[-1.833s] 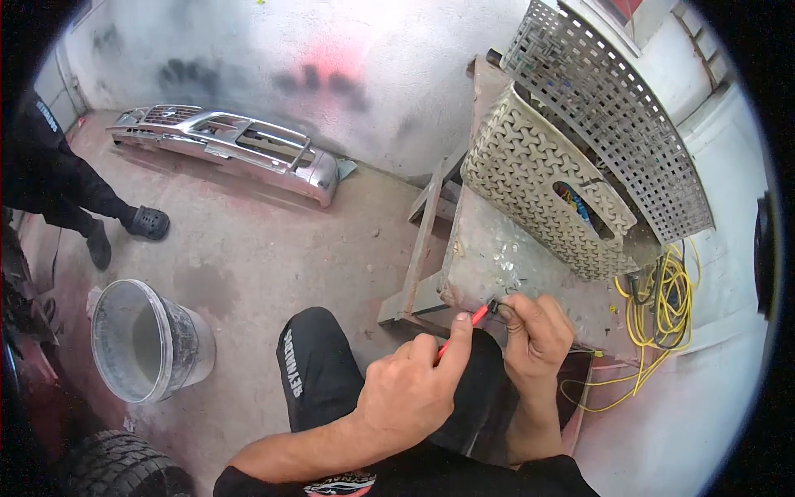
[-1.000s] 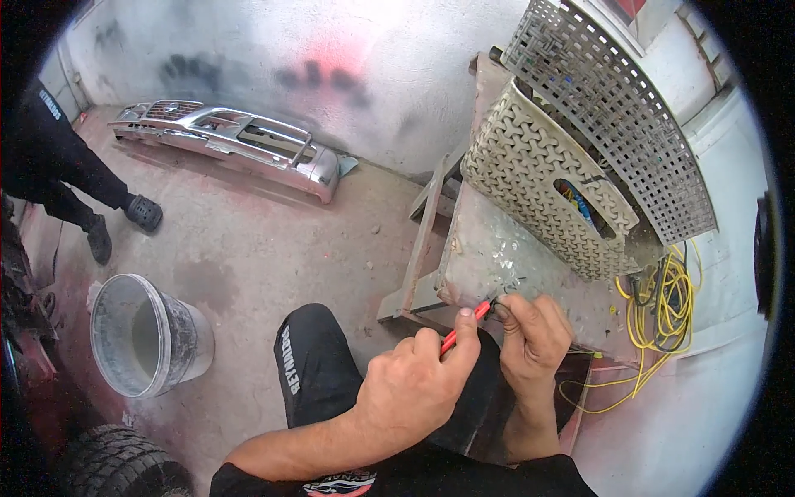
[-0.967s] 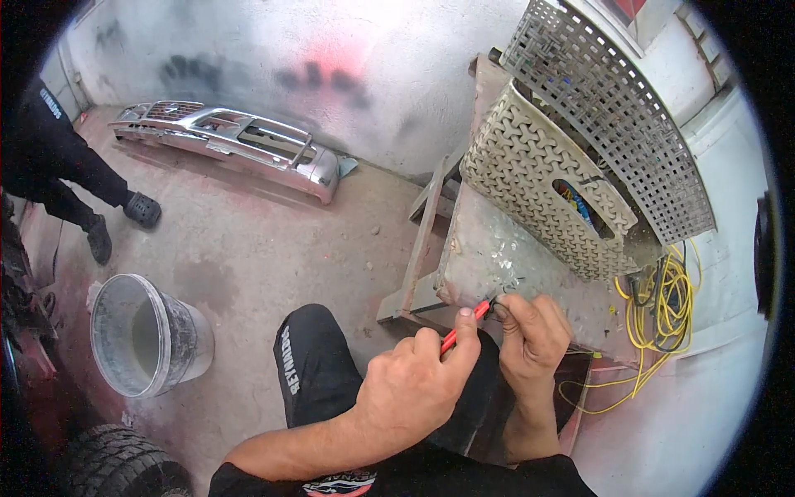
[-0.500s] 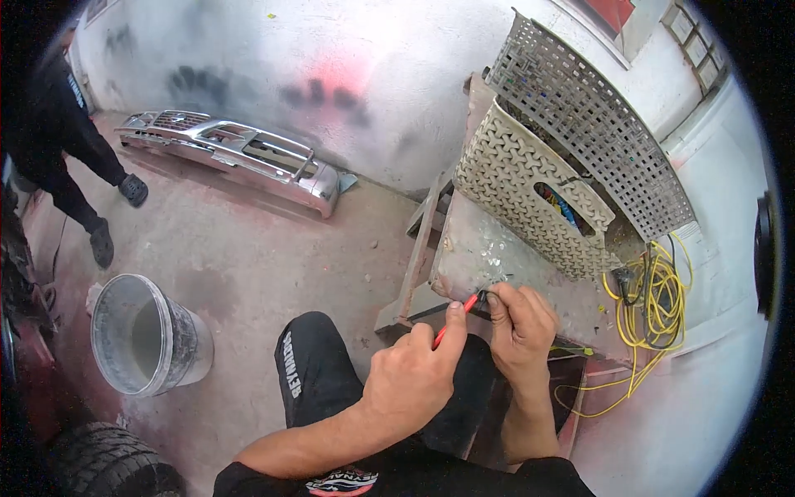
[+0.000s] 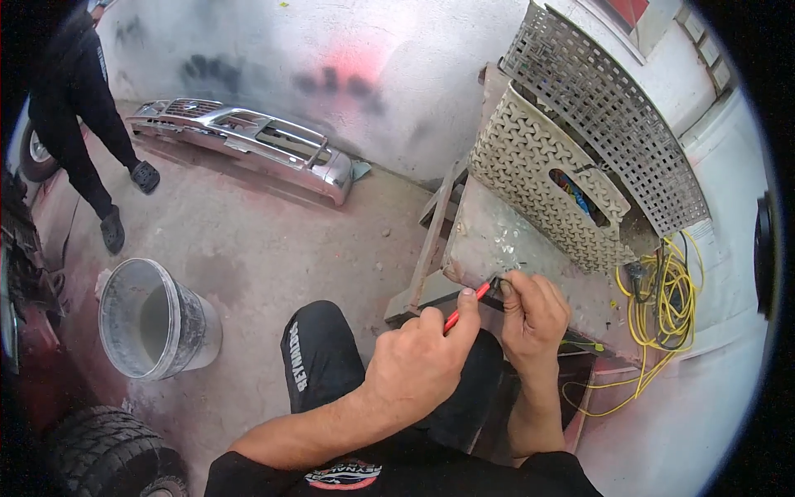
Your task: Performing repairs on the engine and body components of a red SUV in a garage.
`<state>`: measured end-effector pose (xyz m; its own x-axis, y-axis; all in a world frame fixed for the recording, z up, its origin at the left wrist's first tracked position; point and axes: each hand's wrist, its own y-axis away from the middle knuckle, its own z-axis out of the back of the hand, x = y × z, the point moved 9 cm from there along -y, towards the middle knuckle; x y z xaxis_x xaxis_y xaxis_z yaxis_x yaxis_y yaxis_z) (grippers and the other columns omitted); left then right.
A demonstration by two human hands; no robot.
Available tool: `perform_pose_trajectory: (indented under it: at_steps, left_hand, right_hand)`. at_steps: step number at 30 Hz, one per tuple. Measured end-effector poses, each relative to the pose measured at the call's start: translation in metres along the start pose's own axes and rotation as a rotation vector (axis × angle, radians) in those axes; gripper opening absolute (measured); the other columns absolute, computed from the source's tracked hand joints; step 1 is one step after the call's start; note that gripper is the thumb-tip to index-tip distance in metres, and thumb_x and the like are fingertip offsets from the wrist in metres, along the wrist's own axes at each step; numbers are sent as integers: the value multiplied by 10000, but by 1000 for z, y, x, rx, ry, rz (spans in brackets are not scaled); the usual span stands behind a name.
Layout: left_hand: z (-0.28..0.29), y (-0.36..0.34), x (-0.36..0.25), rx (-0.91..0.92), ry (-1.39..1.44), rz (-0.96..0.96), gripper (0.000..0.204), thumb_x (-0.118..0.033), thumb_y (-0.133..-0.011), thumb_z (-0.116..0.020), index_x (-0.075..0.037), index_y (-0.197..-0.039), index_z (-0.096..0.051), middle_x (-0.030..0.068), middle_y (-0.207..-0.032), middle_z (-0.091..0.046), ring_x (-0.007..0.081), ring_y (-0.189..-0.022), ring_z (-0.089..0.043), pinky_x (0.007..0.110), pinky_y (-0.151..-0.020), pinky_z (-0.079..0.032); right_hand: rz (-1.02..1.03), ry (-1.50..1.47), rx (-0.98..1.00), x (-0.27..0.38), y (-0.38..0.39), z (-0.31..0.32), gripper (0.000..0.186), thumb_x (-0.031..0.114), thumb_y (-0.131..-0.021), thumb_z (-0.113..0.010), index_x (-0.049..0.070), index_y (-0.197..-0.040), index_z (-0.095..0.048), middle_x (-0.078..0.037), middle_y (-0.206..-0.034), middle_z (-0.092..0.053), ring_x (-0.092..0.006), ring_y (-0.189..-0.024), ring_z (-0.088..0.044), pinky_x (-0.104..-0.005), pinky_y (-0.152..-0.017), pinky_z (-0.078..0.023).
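Bucket: grey, paint-crusted, on the concrete floor at lower left of the frame, tilted so its mouth faces the camera; the inside looks bare apart from dried residue on the wall.

Perforated basket: pale plastic, upper right of the frame, tipped on its side against a perforated metal sheet; coloured items, blue and red, show through its handle slot, kind not discernible.

Red-handled tool: slim, centre of the frame, at the near edge of the worn metal tabletop. Its handle is pinched between thumb and forefinger of the left hand, the other fingers curled in; its tip points up and right to a small dark part that is too small to identify.

Right hand: just right of the tool tip, fingers bent and pressed together around that small dark part at the tabletop edge; the two hands nearly touch.

Yellow cable: loose coil, right of the frame, beside the tabletop.

Chrome car bumper: on the floor by the wall, upper left.

Tyre: lower left corner.

Another person's dark-clothed legs: far upper left, well apart.
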<state>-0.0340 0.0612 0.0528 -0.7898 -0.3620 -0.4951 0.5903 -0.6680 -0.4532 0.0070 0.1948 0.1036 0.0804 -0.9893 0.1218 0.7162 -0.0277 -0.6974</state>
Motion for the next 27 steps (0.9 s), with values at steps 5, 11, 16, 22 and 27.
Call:
perform_pose_trajectory:
  at_steps: [5, 11, 16, 22, 27]
  left_hand:
    - [-1, 0, 3, 24, 38, 80, 610, -88, -865, -689, -39, -1464, -588, 116, -812, -573, 290, -664, -685, 413, -529, -569]
    - [-13, 9, 18, -176, 339, 93, 544, 29, -913, -635, 4, -1453, -578, 161, -820, -625, 345, -659, -663, 429, -591, -559]
    - [-15, 8, 9, -224, 340, 164, 546, 42, -905, -642, 21, -1446, -573, 174, -836, -637, 358, -655, -655, 442, -594, -549]
    - [-11, 9, -10, -243, 161, 295, 565, 9, -899, -659, 8, -1457, -570, 157, -810, -606, 351, -653, -665, 445, -589, -557]
    - [-17, 14, -24, -300, 54, 410, 565, -13, -913, -655, -8, -1471, -564, 148, -831, -596, 343, -661, -673, 444, -584, -562]
  right_hand:
    - [-111, -21, -19, -9, 5, 4, 98, 77, -928, -754, 37, -1001, -703, -127, -788, -616, -341, -705, -620, -421, -637, -470]
    - [-310, -207, 94, -20, -9, -2, 72, 54, -944, -741, 16, -988, -698, -130, -797, -660, -297, -607, -612, -390, -585, -485]
    - [-385, -233, 165, -31, -13, -3, 92, 36, -922, -745, 18, -1002, -704, -105, -720, -621, -183, -523, -531, -329, -535, -443]
    - [-369, -345, 156, -34, -8, -2, 214, 24, -884, -758, 8, -1096, -733, -36, -658, -524, -105, -539, -467, -302, -513, -391]
    - [-176, -417, 221, -17, -14, 0, 245, 32, -902, -768, 8, -1145, -743, -41, -671, -532, -101, -548, -460, -306, -510, -387]
